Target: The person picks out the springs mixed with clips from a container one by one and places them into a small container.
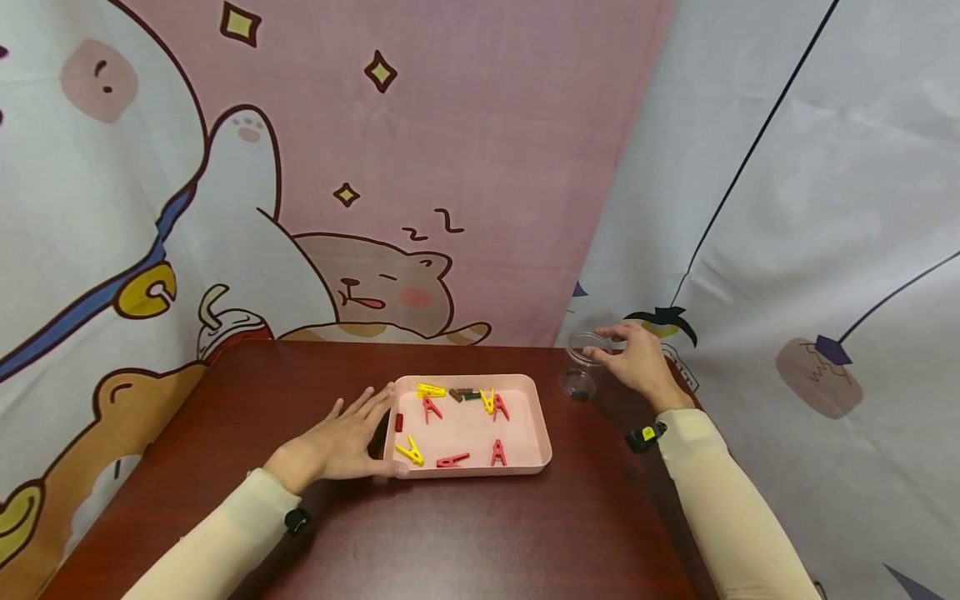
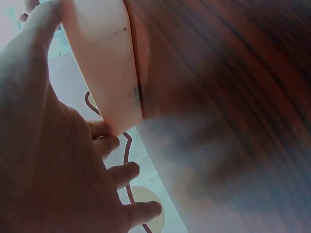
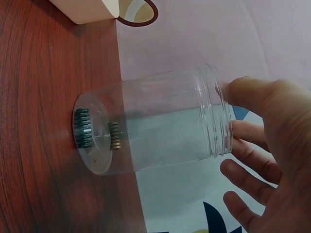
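Note:
My left hand (image 1: 337,442) lies at the left end of a pink tray (image 1: 525,433), fingers spread, thumb at the near rim and fingertips at the far left corner. Inside the tray are several red clothespins (image 1: 498,453), several yellow clothespins (image 1: 409,451), a few dark coil springs (image 1: 471,394) and a small dark red piece (image 1: 399,422). My right hand (image 1: 637,358) is at the mouth of a clear jar (image 3: 165,126), with thumb and index fingertip right at its threaded rim and the other fingers loose. A dark green spring (image 3: 83,127) and a brassy spring (image 3: 115,135) show at its bottom.
The jar stands upright on a dark red-brown wooden table (image 1: 480,533), right of the tray and near the far edge. A cartoon-printed cloth (image 1: 487,167) hangs behind the table and along its sides.

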### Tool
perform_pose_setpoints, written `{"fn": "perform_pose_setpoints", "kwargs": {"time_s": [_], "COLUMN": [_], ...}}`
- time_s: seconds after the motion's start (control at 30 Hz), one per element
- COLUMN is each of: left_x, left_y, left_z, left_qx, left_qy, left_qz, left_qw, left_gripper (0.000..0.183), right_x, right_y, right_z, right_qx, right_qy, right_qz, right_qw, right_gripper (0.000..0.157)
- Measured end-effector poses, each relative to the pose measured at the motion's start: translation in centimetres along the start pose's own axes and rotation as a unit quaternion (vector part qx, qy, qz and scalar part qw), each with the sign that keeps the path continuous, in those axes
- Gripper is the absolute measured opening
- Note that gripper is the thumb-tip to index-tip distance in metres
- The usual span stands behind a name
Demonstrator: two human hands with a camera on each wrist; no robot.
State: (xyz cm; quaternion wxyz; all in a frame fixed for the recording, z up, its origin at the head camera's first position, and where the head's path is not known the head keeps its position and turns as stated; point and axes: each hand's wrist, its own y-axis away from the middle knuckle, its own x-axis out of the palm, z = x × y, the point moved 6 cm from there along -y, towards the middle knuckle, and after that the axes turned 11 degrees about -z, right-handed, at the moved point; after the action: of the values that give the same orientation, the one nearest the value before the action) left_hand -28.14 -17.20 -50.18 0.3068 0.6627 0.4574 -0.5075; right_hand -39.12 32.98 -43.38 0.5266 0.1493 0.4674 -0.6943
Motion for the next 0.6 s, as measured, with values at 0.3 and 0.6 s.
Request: {"fn": "perform_pose_setpoints", "kwargs": {"time_s": [0.3, 0.6], "left_x": [-0.25, -0.42], "left_y": [0.25, 0.32], "left_z": [-0.27, -0.37], "left_qx": [0.001, -0.002], "left_qy": [0.010, 0.011], "left_qz": [0.007, 0.013], "left_qw": [0.9999, 0.9999], "left_gripper": [0.138, 0.137], "right_x": [-0.04, -0.20], "right_y": [0.03, -0.13], "right_z": [-0.06, -0.04], "right_qx": [0.007, 0.006], "right_qy": [-0.008, -0.008], "right_qz": [0.011, 0.004], "right_qw": [1.000, 1.000], "right_gripper": [0.057, 0.057]}}
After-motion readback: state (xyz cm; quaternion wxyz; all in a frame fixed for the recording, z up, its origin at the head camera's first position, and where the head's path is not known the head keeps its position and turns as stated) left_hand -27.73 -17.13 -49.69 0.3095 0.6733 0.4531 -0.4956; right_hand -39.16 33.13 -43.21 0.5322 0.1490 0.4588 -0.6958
